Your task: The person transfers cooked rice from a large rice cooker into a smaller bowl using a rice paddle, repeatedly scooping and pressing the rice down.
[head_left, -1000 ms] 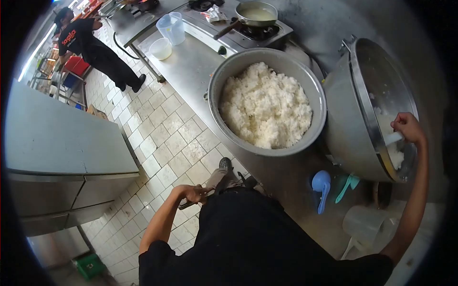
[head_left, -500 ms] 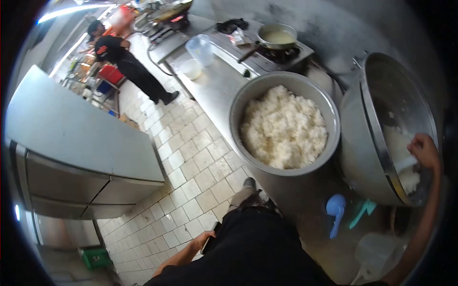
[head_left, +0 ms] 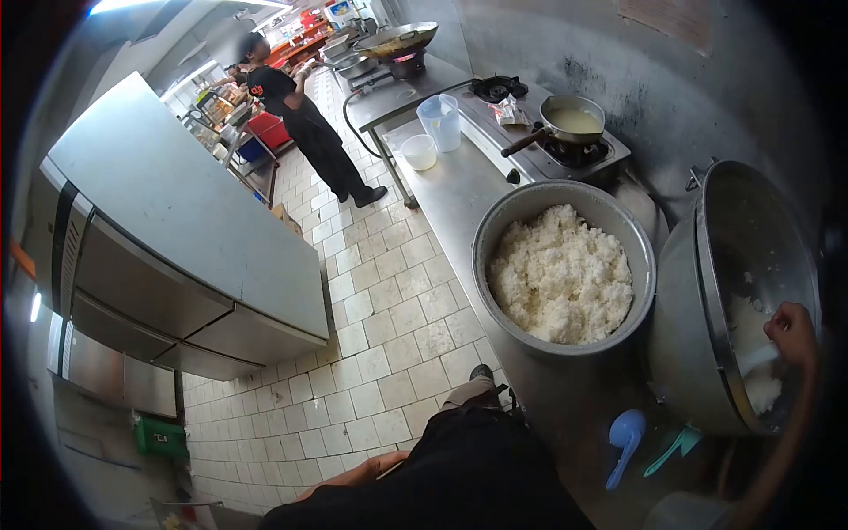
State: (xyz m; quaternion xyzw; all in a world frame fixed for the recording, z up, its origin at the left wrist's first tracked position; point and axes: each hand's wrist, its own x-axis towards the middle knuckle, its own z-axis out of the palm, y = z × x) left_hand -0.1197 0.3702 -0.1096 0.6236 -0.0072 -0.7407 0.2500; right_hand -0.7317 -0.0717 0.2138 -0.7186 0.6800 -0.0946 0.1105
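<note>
While reaching into the tilted steel pot (head_left: 685,327), grips a white paddle (head_left: 758,357) with the right hand (head_left: 792,336).

Closes the fingers in a fist round the paddle's handle, just inside the pot's rim at the right end of the counter (head_left: 459,199); meets a shallow remnant of white rice (head_left: 761,389) on the pot's lower wall. Places the left hand (head_left: 389,462) low beside the hip, largely hidden by dark clothing, so cannot tell whether clenched or released. Shows, just beside the pot, a round steel basin (head_left: 496,231) heaped with clumped cooked rice (head_left: 561,274); below it, a blue scoop (head_left: 624,435) and a teal scoop (head_left: 671,443) lying on the counter; farther along, a pan (head_left: 572,119) of pale liquid on the gas stove (head_left: 552,159), a clear plastic jug (head_left: 440,122) and a small white bowl (head_left: 419,152), contents of both unclear. Includes a co-worker (head_left: 300,124) in black, well apart down the aisle.
</note>
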